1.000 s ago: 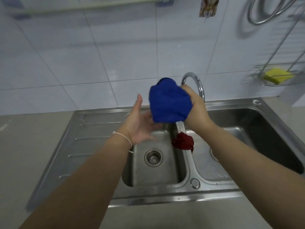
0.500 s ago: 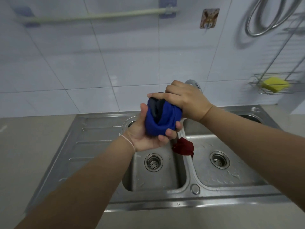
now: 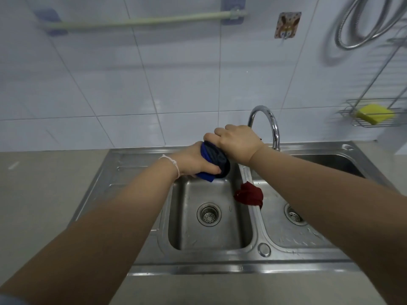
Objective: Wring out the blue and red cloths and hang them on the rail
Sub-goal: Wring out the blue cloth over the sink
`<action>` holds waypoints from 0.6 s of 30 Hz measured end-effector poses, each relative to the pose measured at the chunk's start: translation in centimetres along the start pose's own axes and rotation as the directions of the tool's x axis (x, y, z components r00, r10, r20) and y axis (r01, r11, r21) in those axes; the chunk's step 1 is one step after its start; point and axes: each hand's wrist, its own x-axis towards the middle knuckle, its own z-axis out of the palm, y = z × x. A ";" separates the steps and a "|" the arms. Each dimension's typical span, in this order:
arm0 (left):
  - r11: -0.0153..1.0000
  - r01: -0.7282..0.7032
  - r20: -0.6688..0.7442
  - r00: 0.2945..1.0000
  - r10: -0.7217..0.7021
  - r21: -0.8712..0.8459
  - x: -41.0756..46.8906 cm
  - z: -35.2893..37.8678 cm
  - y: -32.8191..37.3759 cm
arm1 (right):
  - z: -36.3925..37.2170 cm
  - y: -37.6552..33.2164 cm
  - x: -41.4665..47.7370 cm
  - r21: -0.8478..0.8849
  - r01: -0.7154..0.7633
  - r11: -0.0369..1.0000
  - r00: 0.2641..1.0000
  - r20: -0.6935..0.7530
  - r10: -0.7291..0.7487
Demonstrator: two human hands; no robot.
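Observation:
The blue cloth [image 3: 214, 159] is bunched and twisted between both hands above the back of the left sink basin. My left hand [image 3: 191, 160] grips its left end from the side. My right hand [image 3: 236, 143] clamps over its upper right end. The red cloth [image 3: 250, 193] lies crumpled on the divider between the two basins, touched by neither hand. High on the tiled wall at the upper left runs the pale green rail [image 3: 141, 19], with nothing hanging on it.
A steel double sink [image 3: 136, 166] with a draining board on the left sits in a grey counter. The curved tap [image 3: 267, 119] rises just behind my right hand. A wire rack holds a yellow sponge [image 3: 374, 113] at the right; a metal hose [image 3: 361, 23] hangs above.
One second ago only my right hand held the blue cloth up. My left hand then closed on it, and both hands have lowered and twisted it over the left basin.

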 end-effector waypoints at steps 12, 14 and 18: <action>0.886 0.126 -0.326 0.945 0.030 0.446 1.0 1.9 -1.5 | 1.0 -2.7 0.1 -0.041 -0.280 0.959 0.939 0.194 0.283; 0.869 0.114 -0.345 0.936 0.068 0.481 1.0 2.1 -1.4 | 0.9 -2.7 0.0 -0.051 -0.300 0.952 0.934 0.188 0.304; 0.855 0.098 -0.363 0.925 0.110 0.509 1.0 2.1 -1.5 | 0.7 -2.7 -0.2 -0.039 -0.302 0.952 0.935 0.183 0.304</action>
